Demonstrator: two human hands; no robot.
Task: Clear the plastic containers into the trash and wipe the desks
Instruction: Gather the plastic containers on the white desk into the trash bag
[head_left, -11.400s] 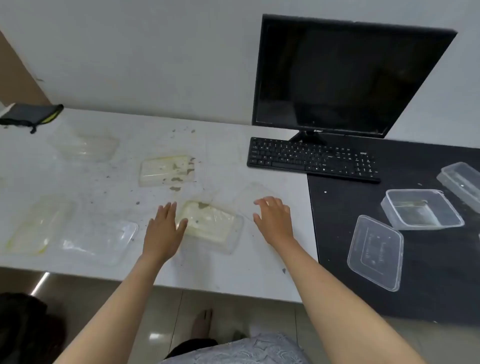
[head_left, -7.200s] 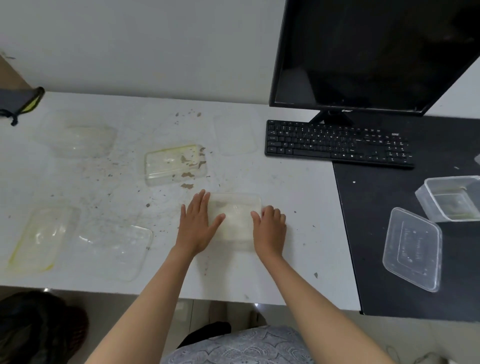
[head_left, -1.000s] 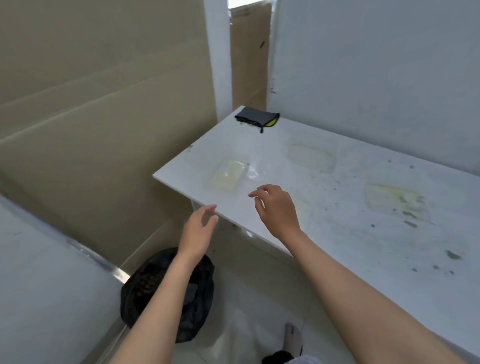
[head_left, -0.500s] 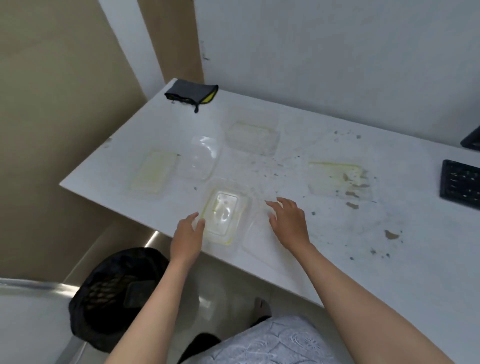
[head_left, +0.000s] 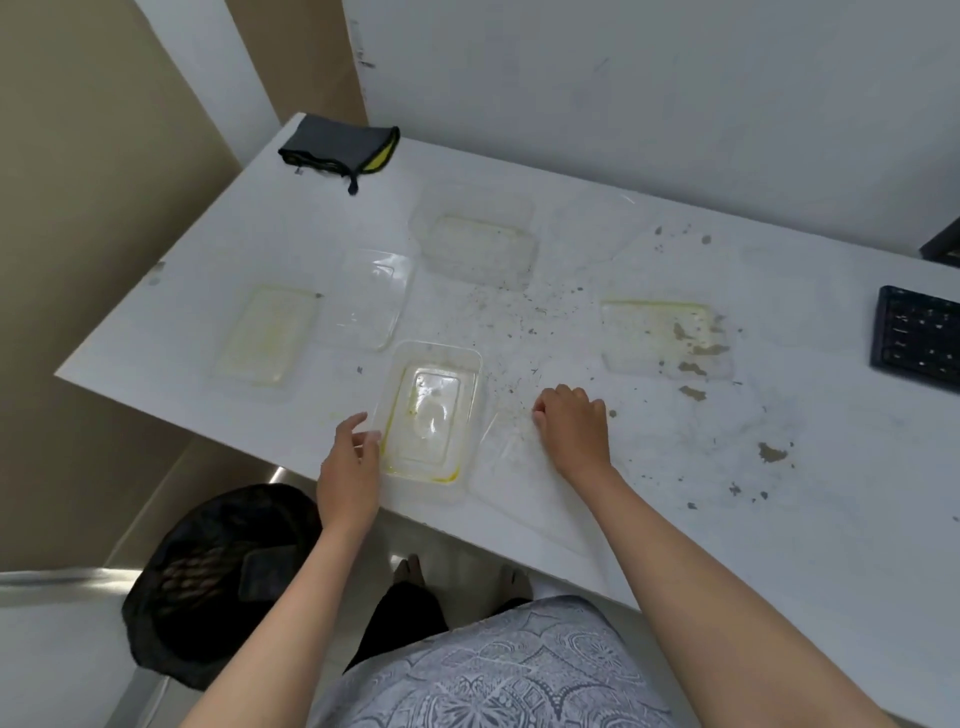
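a white bench (head_left: 779, 519) runs along a pale wall, its top speckled with grey crumbs and dried smears (head_left: 774, 452), thickest toward the right. tan panels close off the left side. below the bench's near left corner stands a black trash bin (head_left: 208, 587) on the pale floor. a dark cloth with a yellow edge (head_left: 337, 148) lies at the far left corner, and a black keyboard (head_left: 917, 338) shows at the right edge. clear plastic containers lie scattered: a yellow-stained tray (head_left: 431, 415) near the front edge, a flat lid (head_left: 524, 483) just right of it, others behind. the left hand (head_left: 350, 467) curls against the tray's left rim, touching it. the right hand (head_left: 571, 426), fingers curled under, presses on the lid's far edge.
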